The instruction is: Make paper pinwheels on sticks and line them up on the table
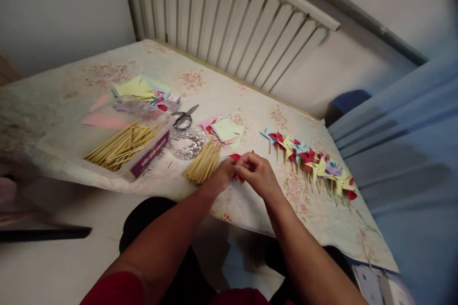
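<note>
Close together over the front of the table, my left hand (224,175) and my right hand (258,174) are both closed on a red paper pinwheel (235,157). Its red corners show above and below the fingers, while its middle is hidden by them. Just left of my hands lies a fanned bundle of thin wooden sticks (203,164). Behind the bundle is a pile of coloured paper squares (227,131). A round clear dish (186,144) of small shiny pieces stands left of that. Scissors (185,118) lie behind the dish.
A clear plastic box (118,174) of wooden sticks stands at the left. Behind it are more coloured papers (134,88) and a small white box (173,99). A row of finished pinwheels (317,167) lies at the right. A radiator (229,19) and a blue curtain (400,152) border the table.
</note>
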A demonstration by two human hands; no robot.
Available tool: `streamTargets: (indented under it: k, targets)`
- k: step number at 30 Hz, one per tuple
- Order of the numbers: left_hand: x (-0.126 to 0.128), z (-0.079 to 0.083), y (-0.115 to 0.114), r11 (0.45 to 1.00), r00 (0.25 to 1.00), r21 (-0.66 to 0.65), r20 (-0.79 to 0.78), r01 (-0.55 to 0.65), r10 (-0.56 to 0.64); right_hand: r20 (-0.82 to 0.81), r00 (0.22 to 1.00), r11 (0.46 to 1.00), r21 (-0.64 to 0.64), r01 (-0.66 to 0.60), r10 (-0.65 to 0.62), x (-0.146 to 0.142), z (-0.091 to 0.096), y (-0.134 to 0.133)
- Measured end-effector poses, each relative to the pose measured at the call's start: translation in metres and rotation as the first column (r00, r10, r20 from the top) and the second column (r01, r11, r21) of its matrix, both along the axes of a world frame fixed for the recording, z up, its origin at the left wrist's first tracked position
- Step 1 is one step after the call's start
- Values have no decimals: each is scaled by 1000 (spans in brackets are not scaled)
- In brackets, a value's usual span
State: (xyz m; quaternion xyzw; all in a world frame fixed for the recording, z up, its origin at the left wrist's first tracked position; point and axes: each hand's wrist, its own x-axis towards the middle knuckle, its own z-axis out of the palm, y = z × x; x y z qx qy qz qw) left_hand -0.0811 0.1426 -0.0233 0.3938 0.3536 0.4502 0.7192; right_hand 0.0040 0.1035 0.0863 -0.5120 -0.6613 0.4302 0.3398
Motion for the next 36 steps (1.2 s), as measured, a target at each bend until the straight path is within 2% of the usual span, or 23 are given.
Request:
streamTargets:
  k: [2,3,6,9,11,17,20,27,36]
  targets:
    - [3,-6,-7,998,996,-61,92,-5,10,-60,993,991,-89,98,-103,40,-17,-21]
    - [4,-10,-11,993,988,-110,148,-39,55,-72,984,980,-125,153,-163,59,-28,-30]
    - [7,-18,-24,978,962,-199,252,-55,106,-89,930,915,-234,330,-358,110,-64,-50]
    - [12,-20,-36,962,942,-264,302,-68,149,-114,847,833,-288,472,-519,145,-94,-64]
    - [16,-18,-45,960,937,-267,307,-82,165,-151,812,810,-294,508,-564,158,-109,-70]
    - [30,6,-74,952,950,-284,247,-115,189,-297,723,779,-321,539,-623,170,-136,-76]
    - [38,18,-87,934,953,-313,187,-170,236,-334,714,787,-317,530,-615,173,-143,-75]
    - [48,41,-106,922,946,-293,126,-252,298,-371,721,810,-313,496,-585,178,-147,-76]
    - [62,80,-121,960,964,-188,123,-210,235,-432,711,831,-327,449,-554,183,-150,-81]
